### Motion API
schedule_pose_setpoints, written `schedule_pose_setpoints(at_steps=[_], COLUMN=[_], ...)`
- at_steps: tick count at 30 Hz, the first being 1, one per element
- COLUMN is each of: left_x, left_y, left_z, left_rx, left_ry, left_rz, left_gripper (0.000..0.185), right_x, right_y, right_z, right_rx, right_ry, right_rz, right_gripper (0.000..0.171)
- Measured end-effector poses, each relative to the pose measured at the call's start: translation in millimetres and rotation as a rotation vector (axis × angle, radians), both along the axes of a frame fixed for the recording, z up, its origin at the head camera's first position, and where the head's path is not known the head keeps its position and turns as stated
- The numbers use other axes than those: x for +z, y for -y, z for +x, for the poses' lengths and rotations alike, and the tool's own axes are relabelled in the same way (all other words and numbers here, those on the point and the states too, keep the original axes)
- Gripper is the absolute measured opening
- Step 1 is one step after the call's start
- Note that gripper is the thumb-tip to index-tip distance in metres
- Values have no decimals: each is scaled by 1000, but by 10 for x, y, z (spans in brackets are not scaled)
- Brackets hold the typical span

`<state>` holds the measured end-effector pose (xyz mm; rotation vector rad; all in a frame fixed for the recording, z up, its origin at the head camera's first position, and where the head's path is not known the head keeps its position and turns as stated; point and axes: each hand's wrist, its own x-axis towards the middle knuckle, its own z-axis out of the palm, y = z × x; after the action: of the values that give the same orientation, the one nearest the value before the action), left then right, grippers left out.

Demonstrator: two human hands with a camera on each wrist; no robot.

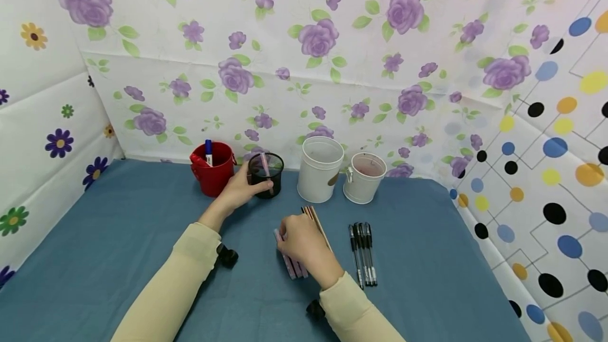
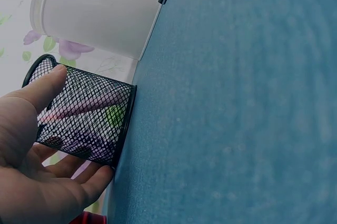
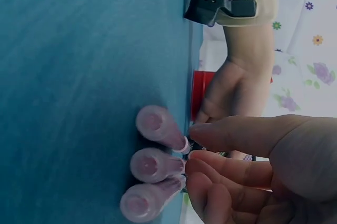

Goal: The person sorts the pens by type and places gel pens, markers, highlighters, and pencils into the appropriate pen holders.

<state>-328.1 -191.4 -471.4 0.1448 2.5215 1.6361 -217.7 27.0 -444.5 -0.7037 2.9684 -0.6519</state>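
Blue cloth (image 1: 119, 236); left hand (image 1: 239, 189) clasps mesh cup (image 1: 266, 174); right hand (image 1: 301, 241), fingers curled, on pink pens (image 3: 152, 163); pens lie lengthwise toward cup, just beyond right hand; grip unclear.

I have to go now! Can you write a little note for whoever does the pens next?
Left hand holds the black mesh cup, which has one pink pen inside.
Right hand rests its fingers on three pink pens lying on the blue table, gripping none yet.
Done, it seems: one pink pen in the cup.
Left, likely: those three, plus the brown pencils and black pens.
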Motion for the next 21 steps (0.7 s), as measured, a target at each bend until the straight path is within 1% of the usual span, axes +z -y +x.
schedule_pose_setpoints(at_steps=[6,11,18,21], left_x=[-14,-8,-7,-15], left_y=[-12,-1,-1,-6], left_z=[-7,-5,-8,-3], left_rx=[-4,-7,-11,-13], left_ry=[-19,-8,-12,-19], left_rz=[6,-5,4,10], left_gripper=[107,111,109,108], right_x=[-14,-27,-49,-64], right_y=[-19,-19,12,33], right_z=[18,22,40,66], right_rx=[-33,-28,-30,-31], right_ry=[-2,-8,15,21], right_rz=[31,55,43,46], right_gripper=[8,14,21,21])
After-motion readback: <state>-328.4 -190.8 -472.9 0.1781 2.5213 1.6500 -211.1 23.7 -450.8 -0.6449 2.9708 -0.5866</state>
